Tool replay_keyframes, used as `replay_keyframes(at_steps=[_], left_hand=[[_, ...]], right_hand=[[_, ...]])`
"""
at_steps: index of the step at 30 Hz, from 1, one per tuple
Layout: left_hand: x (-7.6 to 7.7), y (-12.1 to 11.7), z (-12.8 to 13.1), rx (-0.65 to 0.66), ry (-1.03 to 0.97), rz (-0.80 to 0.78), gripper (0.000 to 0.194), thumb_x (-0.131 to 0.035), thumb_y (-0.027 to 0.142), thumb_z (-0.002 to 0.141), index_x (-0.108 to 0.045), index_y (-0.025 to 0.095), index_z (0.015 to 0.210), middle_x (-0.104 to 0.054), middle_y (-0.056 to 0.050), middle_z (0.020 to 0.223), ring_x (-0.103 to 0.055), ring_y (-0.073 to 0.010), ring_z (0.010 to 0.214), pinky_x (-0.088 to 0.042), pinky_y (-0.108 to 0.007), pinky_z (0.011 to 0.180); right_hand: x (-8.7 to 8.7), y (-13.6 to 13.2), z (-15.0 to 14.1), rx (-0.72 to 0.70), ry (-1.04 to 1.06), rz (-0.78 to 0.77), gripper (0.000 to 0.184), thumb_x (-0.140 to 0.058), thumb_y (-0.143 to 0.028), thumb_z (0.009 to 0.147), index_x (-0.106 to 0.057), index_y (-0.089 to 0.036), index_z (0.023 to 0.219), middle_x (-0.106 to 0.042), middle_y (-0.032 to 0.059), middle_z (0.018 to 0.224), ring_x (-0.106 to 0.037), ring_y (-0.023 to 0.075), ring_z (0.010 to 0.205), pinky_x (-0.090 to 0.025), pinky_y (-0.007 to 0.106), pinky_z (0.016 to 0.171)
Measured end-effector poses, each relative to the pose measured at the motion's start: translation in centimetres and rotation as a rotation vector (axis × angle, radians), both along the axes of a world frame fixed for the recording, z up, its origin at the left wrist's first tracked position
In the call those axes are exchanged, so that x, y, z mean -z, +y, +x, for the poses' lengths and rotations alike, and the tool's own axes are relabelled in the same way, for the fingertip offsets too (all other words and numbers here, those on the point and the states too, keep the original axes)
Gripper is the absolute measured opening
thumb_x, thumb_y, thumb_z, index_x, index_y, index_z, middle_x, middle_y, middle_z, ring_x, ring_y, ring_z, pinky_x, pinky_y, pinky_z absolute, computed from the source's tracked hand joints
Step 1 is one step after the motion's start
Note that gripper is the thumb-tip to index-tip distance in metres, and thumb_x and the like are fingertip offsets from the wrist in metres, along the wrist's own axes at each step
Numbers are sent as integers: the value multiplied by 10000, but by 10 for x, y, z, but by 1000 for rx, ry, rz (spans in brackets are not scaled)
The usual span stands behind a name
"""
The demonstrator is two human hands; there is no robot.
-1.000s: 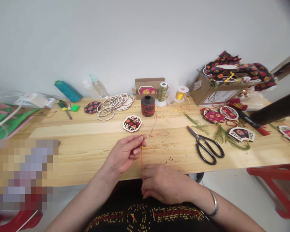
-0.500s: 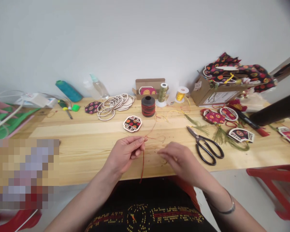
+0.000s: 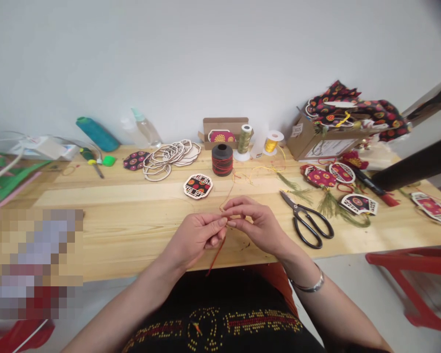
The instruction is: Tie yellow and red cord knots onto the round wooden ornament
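Observation:
Over the front of the wooden table, my left hand (image 3: 202, 234) pinches a thin red cord (image 3: 216, 255) between thumb and forefinger; its tail hangs down past the table edge. My right hand (image 3: 255, 223) meets it fingertip to fingertip, fingers closed on the same cord close to the pinch. The exact crossing of the strands is hidden by my fingers. A strand runs up from my fingers toward the dark spool of red cord (image 3: 222, 164). Just beyond my hands lies a patterned pendant with a pale wooden frame (image 3: 198, 187).
Black-handled scissors (image 3: 308, 220) lie right of my right hand. Behind them are tasselled pendants (image 3: 321, 177) and a cardboard box (image 3: 308, 139) of fabric. Wooden frames (image 3: 161, 162), a green thread spool (image 3: 244, 139) and a yellow spool (image 3: 272, 143) stand toward the wall. Red stools flank the table.
My right hand has moved left and up to meet my left hand at the cord. The loop that stood out right of my left fingers no longer shows. The view has shifted slightly.

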State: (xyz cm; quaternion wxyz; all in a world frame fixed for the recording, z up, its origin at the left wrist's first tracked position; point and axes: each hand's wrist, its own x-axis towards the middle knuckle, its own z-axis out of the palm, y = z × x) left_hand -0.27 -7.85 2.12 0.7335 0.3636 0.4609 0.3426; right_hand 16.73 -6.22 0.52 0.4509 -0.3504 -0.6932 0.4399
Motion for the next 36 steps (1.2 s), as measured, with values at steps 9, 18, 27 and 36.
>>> replay_keyframes(at_steps=[9, 18, 27, 36], left_hand=[[3, 1, -3, 44, -62, -31, 213, -702, 309, 742, -659, 106, 695, -489, 22, 544, -317, -28, 434, -152, -191, 415], [0, 0, -3, 19, -193, -67, 269, -641, 355, 795, -676, 97, 729, -598, -47, 634, -424, -49, 478, -242, -202, 449], [3, 1, -5, 35, -66, -40, 264, -644, 354, 790, -730, 120, 877, -704, -117, 769, -363, -47, 465, -179, -214, 451], [7, -4, -5, 45, 145, 302, 249, -575, 321, 848, -705, 160, 709, -640, -21, 702, -569, -144, 772, -406, -284, 796]], right_hand=[[3, 2, 3, 29, -105, 164, 93, -641, -139, 816, -701, -201, 849, -659, 41, 920, -610, 144, 896, -502, 338, 819], [0, 2, 1, 53, -166, 206, 115, -587, -102, 842, -651, -171, 776, -656, 43, 884, -598, 144, 868, -483, 315, 787], [-3, 3, 5, 63, -162, 186, 124, -572, -86, 843, -637, -157, 765, -644, 44, 852, -596, 137, 843, -480, 283, 739], [-4, 3, 5, 67, -154, 176, 119, -574, -110, 850, -642, -158, 765, -643, 50, 850, -596, 143, 846, -484, 287, 748]])
